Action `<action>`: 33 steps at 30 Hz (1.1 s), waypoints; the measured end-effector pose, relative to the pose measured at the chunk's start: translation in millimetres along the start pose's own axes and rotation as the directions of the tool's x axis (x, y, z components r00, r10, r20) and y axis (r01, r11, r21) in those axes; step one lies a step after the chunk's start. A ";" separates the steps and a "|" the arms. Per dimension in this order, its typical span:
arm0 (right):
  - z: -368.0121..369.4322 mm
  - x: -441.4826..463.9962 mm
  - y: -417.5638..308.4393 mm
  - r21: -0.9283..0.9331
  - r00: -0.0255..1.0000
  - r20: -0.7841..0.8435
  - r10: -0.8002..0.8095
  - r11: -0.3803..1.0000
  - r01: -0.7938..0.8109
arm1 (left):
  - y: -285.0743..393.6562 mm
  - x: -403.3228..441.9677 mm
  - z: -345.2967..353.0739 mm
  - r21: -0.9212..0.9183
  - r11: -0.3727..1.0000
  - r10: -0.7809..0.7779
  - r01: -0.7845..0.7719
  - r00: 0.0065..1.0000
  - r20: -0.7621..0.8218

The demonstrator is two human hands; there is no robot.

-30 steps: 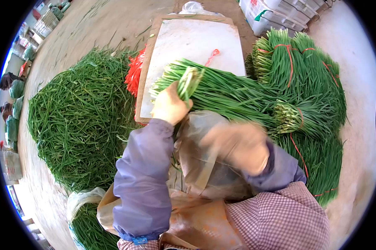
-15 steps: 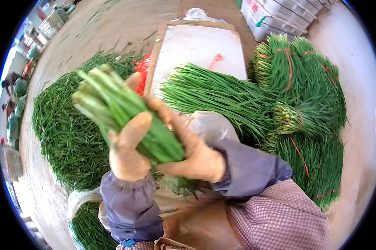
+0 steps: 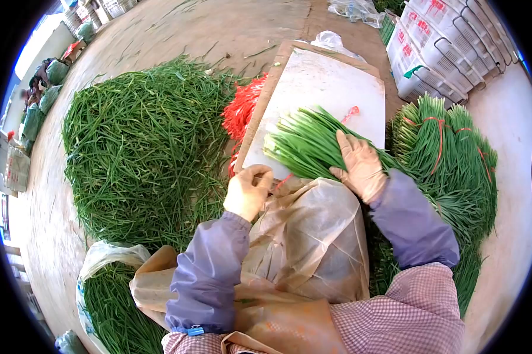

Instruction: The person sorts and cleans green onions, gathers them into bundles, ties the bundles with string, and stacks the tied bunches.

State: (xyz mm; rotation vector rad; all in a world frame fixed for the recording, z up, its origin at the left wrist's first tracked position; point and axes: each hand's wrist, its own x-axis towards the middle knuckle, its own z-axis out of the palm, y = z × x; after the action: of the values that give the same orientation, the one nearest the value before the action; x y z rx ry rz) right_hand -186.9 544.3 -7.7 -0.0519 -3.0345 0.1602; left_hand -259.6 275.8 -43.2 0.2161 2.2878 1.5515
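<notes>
Two hands: the right hand [image 3: 362,165] spreads its fingers over one bunch of greens [image 3: 313,141] lying on one white board [image 3: 319,79]; the left hand [image 3: 248,192] curls beside the board's near edge, whether gripping anything I cannot tell. One red tie [image 3: 350,114] pokes out past the bunch. Left of the board sits one big green pile [image 3: 142,147].

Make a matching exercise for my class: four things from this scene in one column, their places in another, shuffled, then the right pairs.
1. Right hand
2. White crates
3. Red strips
4. Tangled green heap

A. Along the left edge of the board
B. On the green bunch
C. Left of the red strips
D. Stacked at upper right

Pairs: 1-B, 2-D, 3-A, 4-C
</notes>
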 end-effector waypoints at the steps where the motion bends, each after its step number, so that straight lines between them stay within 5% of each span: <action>1: 10.0 3.4 -4.5 -0.103 0.999 -0.036 0.001 0.995 -0.004 | -0.4 0.0 4.1 0.014 0.998 0.063 -0.063 0.998 -0.006; 6: -6.6 3.6 20.0 0.061 0.998 0.054 -0.026 0.998 0.023 | 7.0 8.7 4.9 -0.087 0.995 -0.042 0.042 0.999 -0.004; 8: -26.6 -0.5 13.0 0.037 0.993 0.110 -0.037 0.999 0.033 | 0.4 13.7 7.8 -0.066 0.997 0.027 -0.035 0.992 -0.127; 11: -42.7 0.4 17.9 0.146 0.999 -0.054 0.001 0.989 0.007 | 0.0 27.3 9.2 -0.188 0.978 0.041 -0.091 0.967 -0.251; 15: -38.9 10.2 11.4 0.380 0.988 -0.104 -0.117 0.913 0.149 | 32.4 61.4 -2.2 -0.215 0.901 0.351 -0.377 0.924 -0.150; 16: -35.3 10.7 8.5 0.337 0.983 -0.097 -0.157 0.924 0.180 | 43.9 67.7 -3.3 -0.187 0.885 0.413 -0.427 0.904 -0.108; 19: -24.3 13.5 -3.9 0.169 0.966 -0.157 -0.207 0.958 0.233 | 43.0 83.6 13.2 -0.094 0.962 0.267 -0.257 0.956 0.123; 22: -6.5 15.9 -8.2 0.045 0.973 -0.135 -0.186 0.980 0.193 | 39.9 85.2 22.0 -0.146 0.936 0.333 -0.319 0.939 0.084; 25: 4.6 14.9 -3.4 0.100 0.985 -0.111 -0.132 0.985 0.143 | 26.9 90.7 10.7 -0.456 0.855 0.272 -0.249 0.962 -0.014; 27: 3.9 15.7 2.6 0.212 0.991 -0.089 -0.101 0.970 0.118 | 13.5 80.8 -1.2 -0.399 0.860 0.251 -0.317 0.945 -0.212; 29: -16.2 14.0 5.5 0.492 0.982 -0.167 -0.083 0.856 0.157 | -5.4 67.8 -13.1 -0.433 0.878 0.115 -0.204 0.968 -0.224; 31: -22.4 16.2 21.7 0.535 0.962 -0.268 0.047 0.838 0.108 | -1.7 34.3 -19.1 -0.067 0.991 0.101 -0.114 0.980 -0.173; 32: -23.6 18.6 32.3 0.566 0.959 -0.243 0.144 0.824 0.019 | -9.7 21.6 -9.7 -0.090 0.974 0.194 -0.208 0.970 -0.144; 33: -27.2 22.6 45.9 0.592 0.946 -0.219 0.241 0.803 -0.068 | -13.5 11.1 -6.8 0.140 0.933 0.344 -0.332 0.936 -0.075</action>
State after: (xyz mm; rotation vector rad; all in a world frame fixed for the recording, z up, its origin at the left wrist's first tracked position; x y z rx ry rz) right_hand -205.2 593.6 16.6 -0.2531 -2.5594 0.9916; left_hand -271.4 268.4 -55.8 0.6101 2.5324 1.6060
